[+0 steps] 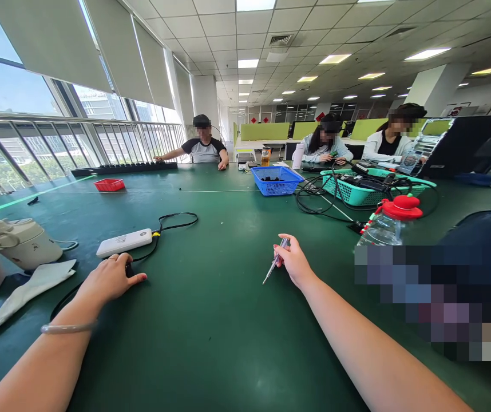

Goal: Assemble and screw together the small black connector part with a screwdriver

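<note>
Right of the white device [124,242], our right grip [296,261] holds the screwdriver [275,264], probably light and stiff, best taken by the handle [284,242]. Just beside the device, whether our left grip [107,278] holds something, we cannot tell.

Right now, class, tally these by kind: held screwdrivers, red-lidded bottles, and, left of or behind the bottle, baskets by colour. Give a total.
Screwdriver in the right hand: 1
Red-lidded bottle: 1
Red basket: 1
Blue basket: 1
Green basket: 1
Total: 5
</note>
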{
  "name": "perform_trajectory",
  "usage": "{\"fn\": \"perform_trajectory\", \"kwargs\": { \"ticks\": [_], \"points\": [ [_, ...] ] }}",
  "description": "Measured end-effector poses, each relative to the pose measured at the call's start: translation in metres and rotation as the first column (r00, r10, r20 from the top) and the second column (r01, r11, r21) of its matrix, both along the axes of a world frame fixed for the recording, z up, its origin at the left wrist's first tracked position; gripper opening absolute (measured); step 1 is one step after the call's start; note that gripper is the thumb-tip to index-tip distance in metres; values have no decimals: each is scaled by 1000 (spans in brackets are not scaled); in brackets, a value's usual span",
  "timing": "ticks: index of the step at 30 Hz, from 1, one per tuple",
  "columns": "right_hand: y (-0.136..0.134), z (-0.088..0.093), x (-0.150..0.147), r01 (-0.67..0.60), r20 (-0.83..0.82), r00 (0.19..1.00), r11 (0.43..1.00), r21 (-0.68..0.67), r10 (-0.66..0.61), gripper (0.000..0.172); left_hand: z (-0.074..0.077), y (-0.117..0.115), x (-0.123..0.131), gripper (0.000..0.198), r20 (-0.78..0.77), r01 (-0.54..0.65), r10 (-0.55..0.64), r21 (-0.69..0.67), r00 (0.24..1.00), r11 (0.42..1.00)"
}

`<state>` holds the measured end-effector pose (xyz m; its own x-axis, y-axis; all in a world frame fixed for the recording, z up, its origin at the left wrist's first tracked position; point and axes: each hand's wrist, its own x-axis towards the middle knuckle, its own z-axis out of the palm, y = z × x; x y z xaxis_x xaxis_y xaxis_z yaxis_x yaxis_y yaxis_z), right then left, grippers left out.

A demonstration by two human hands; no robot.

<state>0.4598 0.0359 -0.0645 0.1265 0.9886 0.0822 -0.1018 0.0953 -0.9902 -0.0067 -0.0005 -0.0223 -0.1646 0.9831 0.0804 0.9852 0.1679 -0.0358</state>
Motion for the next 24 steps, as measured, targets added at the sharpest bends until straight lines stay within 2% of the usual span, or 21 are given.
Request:
{"fn": "perform_trajectory", "kwargs": {
  "ticks": [3, 7, 10, 13, 20, 24],
  "points": [
    [0, 0, 0, -2, 2, 1000, 1000, -2, 2, 51, 7, -4, 6, 72, -20, -35, 34, -9, 999, 999],
    [0, 0, 0, -2, 3, 1000, 1000, -2, 2, 51, 21, -8, 11, 68, -27, -103, 105, 46, 994, 994],
    [1, -1, 0, -4, 3, 1000, 1000, 0, 4, 51, 26, -9, 13, 63, 29, -154, 155, -32, 987, 988],
    [1, 0, 0, -5, 3, 1000, 1000, 2, 5, 51, 26, -8, 14, 62, 65, -164, 172, -116, 983, 980],
    [-2, 6, -1, -10, -6, 1000, 1000, -8, 10, 51, 22, -7, 14, 61, 44, -143, 144, -38, 989, 989],
    [-3, 7, -2, -6, -20, 1000, 1000, -11, 6, 52, 22, -6, 13, 52, -4, -176, 176, -95, 984, 980]
  ]
}}
